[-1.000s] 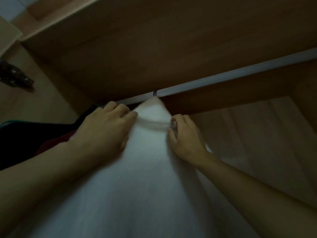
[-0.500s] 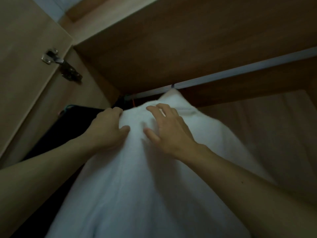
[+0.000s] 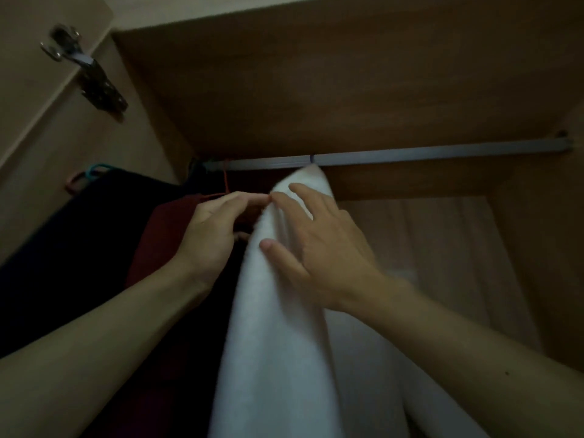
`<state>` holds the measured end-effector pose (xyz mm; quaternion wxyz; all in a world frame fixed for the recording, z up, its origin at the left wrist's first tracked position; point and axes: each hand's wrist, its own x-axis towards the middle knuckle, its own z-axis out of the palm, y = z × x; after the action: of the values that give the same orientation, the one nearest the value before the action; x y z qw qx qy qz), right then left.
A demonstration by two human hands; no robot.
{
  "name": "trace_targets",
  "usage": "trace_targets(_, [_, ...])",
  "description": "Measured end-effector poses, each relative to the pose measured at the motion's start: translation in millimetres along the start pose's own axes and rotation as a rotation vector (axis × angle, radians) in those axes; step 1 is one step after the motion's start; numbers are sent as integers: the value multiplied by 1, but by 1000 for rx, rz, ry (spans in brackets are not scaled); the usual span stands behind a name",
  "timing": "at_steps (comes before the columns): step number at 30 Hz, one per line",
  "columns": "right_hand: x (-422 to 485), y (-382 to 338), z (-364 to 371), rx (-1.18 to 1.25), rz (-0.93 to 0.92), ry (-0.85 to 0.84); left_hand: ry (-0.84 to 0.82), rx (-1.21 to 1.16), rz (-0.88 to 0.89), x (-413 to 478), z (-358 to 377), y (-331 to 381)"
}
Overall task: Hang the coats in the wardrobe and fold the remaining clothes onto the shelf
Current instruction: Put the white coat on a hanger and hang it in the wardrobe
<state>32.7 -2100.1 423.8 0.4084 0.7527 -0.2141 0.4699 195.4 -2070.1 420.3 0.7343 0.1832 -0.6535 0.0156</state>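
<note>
Spread flat, the right hand [image 3: 319,248] is being pressed against the right face of the white coat [image 3: 278,343], with its fingers fanned apart and nothing being pinched. The left hand [image 3: 215,235] is being held at the coat's left edge, its fingertips touching the cloth just beside the right hand's forefinger. Its thumb is partly hidden beneath, so whether the edge is being gripped cannot be told.

The coat is hanging inside the wardrobe [image 3: 316,74], near the middle of the rail [image 3: 410,153]. It is being carried there by a thin hook [image 3: 312,158] and is falling in a narrow fold toward the camera.

Just left of the coat, behind the left hand, a red garment [image 3: 158,241] is being carried by a red hanger [image 3: 226,181] close to the rail's left end. Further left, a black garment [image 3: 63,263] is hanging against the wardrobe's left wall. A teal hook [image 3: 98,169] is showing above its top edge.

Beyond the coat, the rail is running under the top panel from the left wall to the right wall. The pale back wall [image 3: 426,248] is being left in view below it on the right. At the top left corner, a metal hinge [image 3: 91,77] is joining the open door [image 3: 31,58] to the wardrobe's left wall.
</note>
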Motion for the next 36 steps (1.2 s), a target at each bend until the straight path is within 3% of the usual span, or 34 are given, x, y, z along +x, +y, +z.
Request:
trace_targets(10, [-1, -14, -38, -375, -100, -89, -256, -578, -160, -9, 35, -19])
trace_targets(12, [-2, -17, -47, -400, -86, -122, -234, -505, -120, -9, 41, -23])
trace_targets(16, [-6, -15, -65, -539, -55, -252, -162, -139, -44, -3, 52, -45])
trace_targets(21, [-12, -12, -71, -710, -70, -421, -159, 120, -63, 5, 62, -63])
trace_targets(25, [-13, -18, -61, -792, -53, -496, -233, 154, -81, 9, 73, -78])
trace_targets(31, [-4, -7, -42, -1006, 8, -628, -254, 106, 42, 15, 105, -99])
trace_targets(36, [7, 26, -42, -1044, 32, -645, -194, 285, 85, 31, 137, -110])
